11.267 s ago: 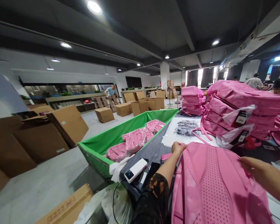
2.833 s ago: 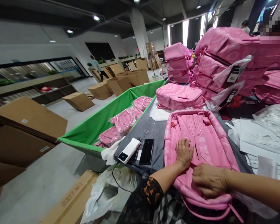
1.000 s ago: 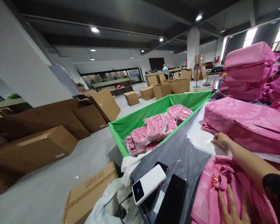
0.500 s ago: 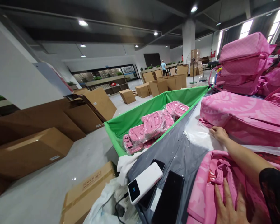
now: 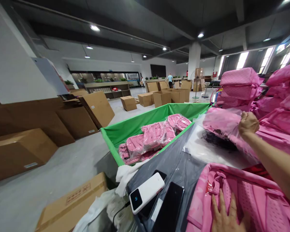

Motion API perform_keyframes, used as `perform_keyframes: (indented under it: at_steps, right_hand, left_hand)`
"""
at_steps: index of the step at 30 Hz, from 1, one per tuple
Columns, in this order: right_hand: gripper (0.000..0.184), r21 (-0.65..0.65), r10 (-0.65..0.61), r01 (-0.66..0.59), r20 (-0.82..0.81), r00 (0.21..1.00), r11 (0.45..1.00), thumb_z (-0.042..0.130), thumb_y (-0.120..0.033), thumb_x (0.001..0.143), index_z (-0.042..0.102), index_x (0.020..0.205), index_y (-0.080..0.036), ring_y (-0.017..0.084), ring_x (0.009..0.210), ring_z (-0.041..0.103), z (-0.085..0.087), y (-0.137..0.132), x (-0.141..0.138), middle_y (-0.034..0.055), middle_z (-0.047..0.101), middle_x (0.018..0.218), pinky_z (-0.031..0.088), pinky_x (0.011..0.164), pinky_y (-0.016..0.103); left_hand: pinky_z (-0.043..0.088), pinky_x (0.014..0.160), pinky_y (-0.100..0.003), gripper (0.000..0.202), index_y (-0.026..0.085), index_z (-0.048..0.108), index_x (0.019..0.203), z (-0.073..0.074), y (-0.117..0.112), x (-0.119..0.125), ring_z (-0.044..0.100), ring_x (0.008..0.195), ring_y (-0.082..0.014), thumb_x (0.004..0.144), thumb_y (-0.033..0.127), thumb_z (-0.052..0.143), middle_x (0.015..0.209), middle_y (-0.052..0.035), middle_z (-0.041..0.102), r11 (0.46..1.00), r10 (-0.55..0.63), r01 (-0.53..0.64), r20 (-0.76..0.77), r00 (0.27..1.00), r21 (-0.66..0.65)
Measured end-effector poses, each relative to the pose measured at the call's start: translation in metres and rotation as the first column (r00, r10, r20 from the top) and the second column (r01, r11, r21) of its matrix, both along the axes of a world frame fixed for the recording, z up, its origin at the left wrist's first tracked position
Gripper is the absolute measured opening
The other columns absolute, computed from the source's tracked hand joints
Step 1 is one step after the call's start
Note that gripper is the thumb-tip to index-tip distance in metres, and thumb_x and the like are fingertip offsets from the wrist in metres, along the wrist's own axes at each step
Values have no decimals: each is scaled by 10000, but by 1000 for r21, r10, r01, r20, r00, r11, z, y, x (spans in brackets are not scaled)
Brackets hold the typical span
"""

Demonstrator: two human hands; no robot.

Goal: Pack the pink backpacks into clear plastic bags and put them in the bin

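My left hand point(image 5: 226, 211) lies flat with spread fingers on a pink backpack point(image 5: 253, 196), whose straps and perforated padding face up. Above it, my right hand point(image 5: 248, 124) is closed in a fist around a clear plastic bag point(image 5: 235, 120), lifted off a stack of clear plastic bags point(image 5: 195, 146) on the dark table cover point(image 5: 176, 161). Pink and a blurred black pattern show around the raised plastic. Behind my right hand stand piled pink backpacks point(image 5: 240, 77).
A green-sided bin point(image 5: 132, 125) holds several bagged pink backpacks point(image 5: 153, 133). On the near table corner lie a white power bank point(image 5: 147, 191) with a cable and a black phone point(image 5: 170, 206). Cardboard boxes point(image 5: 72, 199) stand on the floor; a person point(image 5: 169, 79) is far off.
My right hand has moved up and to the right from the bag stack, raising a clear plastic bag. The left hand stays on the backpack. The view has tilted upward.
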State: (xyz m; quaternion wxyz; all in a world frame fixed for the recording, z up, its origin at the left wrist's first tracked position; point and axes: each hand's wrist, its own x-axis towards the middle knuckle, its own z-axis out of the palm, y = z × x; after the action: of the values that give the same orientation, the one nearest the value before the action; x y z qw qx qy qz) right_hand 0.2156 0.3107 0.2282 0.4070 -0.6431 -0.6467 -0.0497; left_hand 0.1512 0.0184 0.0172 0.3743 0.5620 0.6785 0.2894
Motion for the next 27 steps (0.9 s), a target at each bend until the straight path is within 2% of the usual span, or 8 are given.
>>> perform_keyframes:
  at_steps: [4, 7, 9, 11, 16, 20, 24, 27]
  right_hand:
    - [428, 216, 67, -79, 62, 996, 973, 264, -308, 1049, 616, 1113, -73, 318, 1145, 563, 121, -46, 18, 244, 609, 1149, 394, 921, 427]
    - [426, 224, 255, -293, 181, 950, 930, 312, -424, 1031, 615, 880, -165, 240, 933, 592, 162, -109, 22, 134, 615, 910, 434, 844, 382]
    - [469, 101, 439, -474, 252, 863, 875, 360, -551, 979, 561, 704, -229, 202, 728, 554, 148, -159, 23, 76, 584, 732, 464, 707, 340]
    - [507, -53, 605, -615, 265, 751, 787, 375, -632, 928, 542, 643, -248, 187, 633, 528, 105, -211, 24, 50, 583, 657, 471, 613, 317]
    - [435, -262, 796, -761, 49, 603, 593, 399, -592, 952, 533, 715, -254, 177, 604, 525, -25, -325, 18, 16, 580, 654, 451, 564, 286]
    - [395, -257, 694, -672, -8, 720, 695, 353, -500, 975, 444, 679, -254, 171, 568, 514, -68, -355, 3, -2, 557, 614, 400, 559, 285]
    - [436, -223, 484, -486, -71, 872, 845, 185, -518, 988, 342, 667, -267, 180, 530, 516, -53, -315, -5, 12, 531, 544, 379, 553, 290]
    - [445, -168, 451, -458, -81, 889, 873, 69, -516, 987, 302, 691, -280, 203, 581, 542, -35, -284, -10, 45, 532, 585, 387, 576, 307]
  left_hand:
    - [198, 1208, -749, 639, 356, 455, 1538, -5, -1, -8, 185, 1555, -468, 956, 611, 510, 1688, -61, 274, 986, -60, 63, -26, 998, 155]
    - [135, 1186, -787, 686, 372, 577, 1438, 7, -8, -21, 202, 1544, -487, 814, 631, 696, 1662, -62, 363, 888, -238, 230, -32, 971, 398]
    - [160, 1191, -758, 676, 306, 660, 1340, 29, -20, -29, 322, 1496, -473, 779, 681, 700, 1540, -118, 539, 825, -228, 143, 91, 969, 547]
    - [340, 1154, -641, 661, 220, 704, 1202, 62, -39, -35, 545, 1315, -403, 798, 739, 644, 1293, -164, 689, 809, -156, -99, 373, 915, 579]
    - [535, 818, -339, 670, 158, 644, 898, 128, -91, -41, 644, 809, -204, 730, 805, 679, 871, -82, 691, 842, -34, -452, 866, 499, 294]
    - [514, 737, -307, 618, 171, 608, 714, 104, -117, -49, 597, 710, -180, 723, 784, 686, 709, -37, 637, 767, 141, -589, 830, 539, 253]
    - [493, 638, -296, 569, 207, 495, 565, 47, -142, -71, 542, 586, -161, 743, 715, 677, 543, 27, 495, 748, 348, -616, 645, 680, 247]
    - [558, 765, -353, 315, 174, 654, 802, 35, -164, -81, 679, 781, -240, 795, 486, 700, 770, -58, 667, 721, 447, -592, 411, 795, 359]
